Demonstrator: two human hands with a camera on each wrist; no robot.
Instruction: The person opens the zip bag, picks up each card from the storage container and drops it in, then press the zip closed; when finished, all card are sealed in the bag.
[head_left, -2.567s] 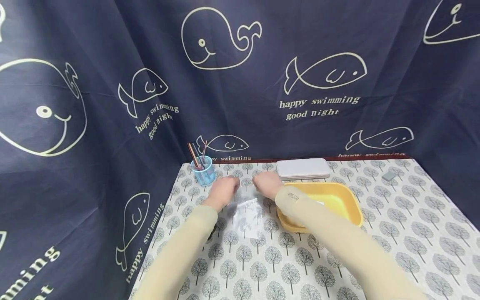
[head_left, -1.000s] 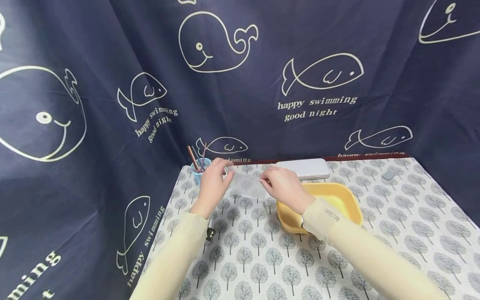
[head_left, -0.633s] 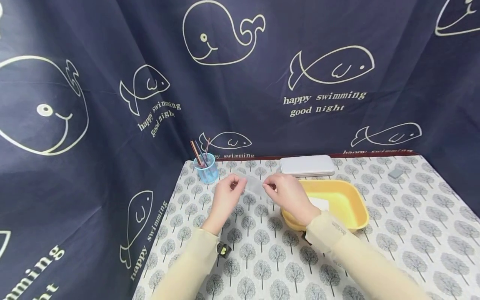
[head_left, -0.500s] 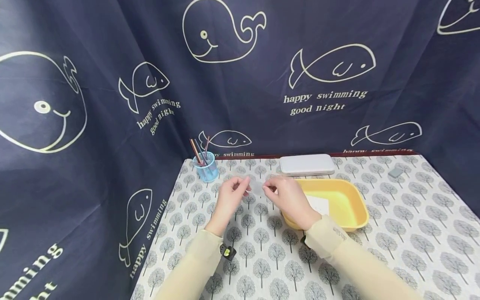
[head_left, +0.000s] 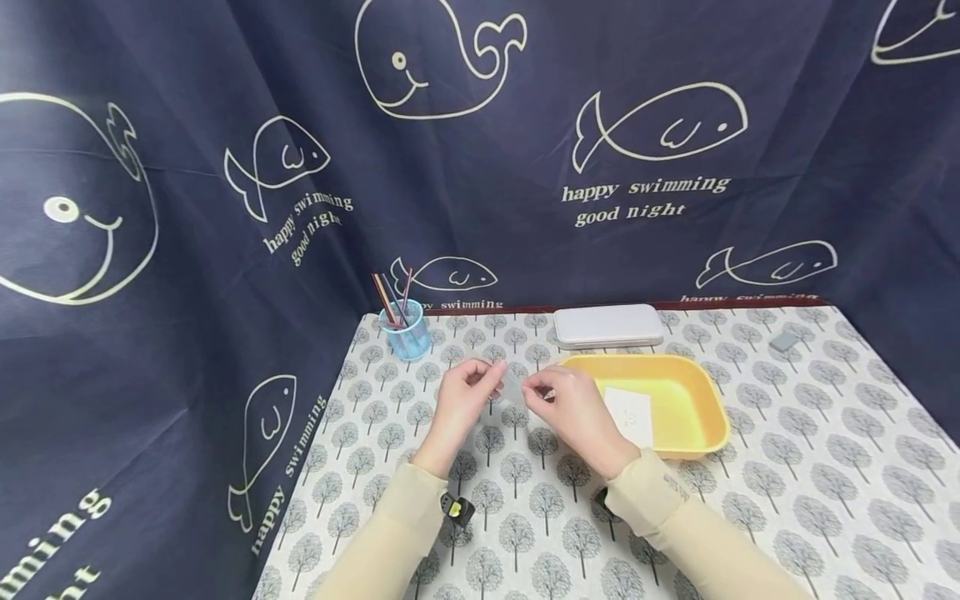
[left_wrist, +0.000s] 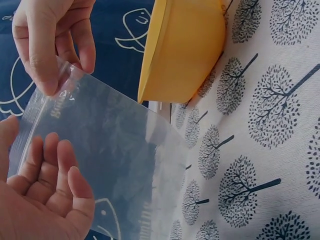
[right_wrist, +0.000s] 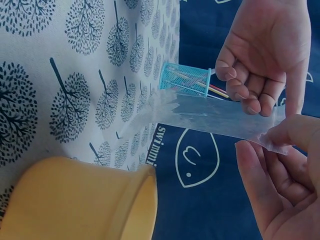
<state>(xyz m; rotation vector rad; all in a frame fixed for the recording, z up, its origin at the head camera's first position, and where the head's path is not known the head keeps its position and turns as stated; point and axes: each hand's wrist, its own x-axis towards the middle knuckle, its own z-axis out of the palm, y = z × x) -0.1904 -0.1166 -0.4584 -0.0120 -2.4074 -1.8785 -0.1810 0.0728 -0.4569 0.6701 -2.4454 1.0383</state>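
Note:
A clear zip-lock bag (left_wrist: 117, 127) hangs between my two hands above the table. My left hand (head_left: 463, 402) holds one side of its zip edge between thumb and fingers. In the left wrist view, the left hand's curled fingers (left_wrist: 55, 175) show beside the zip strip. My right hand (head_left: 572, 410) pinches the corner at the other end of that edge with thumb and forefinger. In the right wrist view, the bag (right_wrist: 215, 117) appears side-on as a narrow, see-through band. Nothing shows inside it.
A yellow basin (head_left: 693, 404) holding a white card (head_left: 628, 417) stands by my right hand. Behind are a white pencil case (head_left: 609, 326) and a blue mesh cup (head_left: 409, 340) of pencils. A grey block (head_left: 784, 341) lies at the back right. A dark curtain (head_left: 450, 192) hangs behind the table.
The bag, earlier hanging spread below both hands, is now lifted and tilted between them. My left hand has moved right from beside the cup, and its fingers have drawn in; my hands are closer together.

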